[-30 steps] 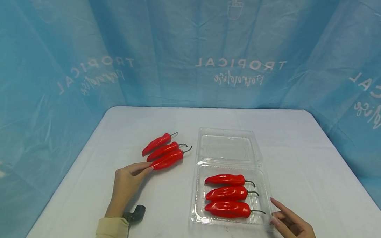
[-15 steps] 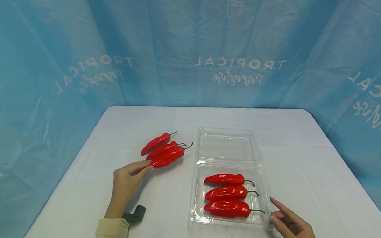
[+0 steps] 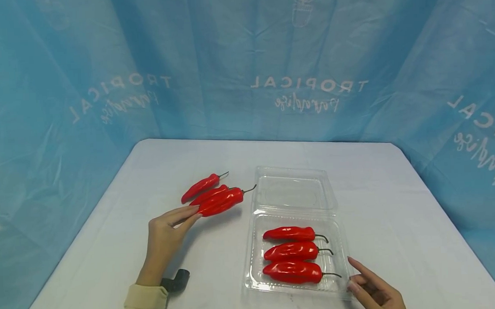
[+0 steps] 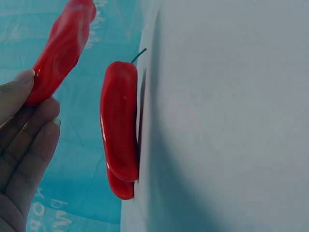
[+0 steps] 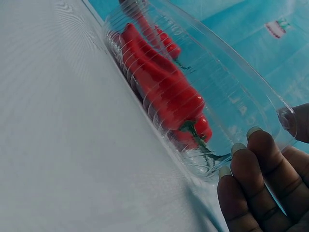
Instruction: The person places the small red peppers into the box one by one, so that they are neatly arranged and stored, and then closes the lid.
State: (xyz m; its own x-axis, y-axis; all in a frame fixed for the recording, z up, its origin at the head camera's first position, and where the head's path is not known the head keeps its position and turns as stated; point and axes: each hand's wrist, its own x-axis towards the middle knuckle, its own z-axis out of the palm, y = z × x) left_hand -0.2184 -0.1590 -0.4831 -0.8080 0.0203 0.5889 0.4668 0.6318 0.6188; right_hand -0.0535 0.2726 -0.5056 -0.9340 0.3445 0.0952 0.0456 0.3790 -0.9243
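Note:
My left hand [image 3: 166, 234] pinches a red chili pepper [image 3: 226, 201] by its pointed end between thumb and fingers. In the left wrist view this pepper [image 4: 60, 53] is raised off the white table, its stem end pointing away. Just beyond it lie two more red peppers [image 3: 200, 188], partly overlapped by the held one in the head view. Three red peppers [image 3: 293, 273] lie side by side in a clear plastic clamshell container [image 3: 336, 224], stems to the right. My right hand [image 3: 375, 288] holds the container's near right edge, thumb and fingertips at the rim [image 5: 277, 113].
The container's lid [image 3: 289, 191] lies folded back flat on the far side. White cloth covers the table [image 3: 396, 204]. Blue printed curtains [image 3: 228, 59] hang behind and along both sides. A black device [image 3: 176, 280] is strapped at the left wrist.
My left hand has lifted the nearest pepper off the table and shifted it slightly right and away. My right hand stays at the container's edge.

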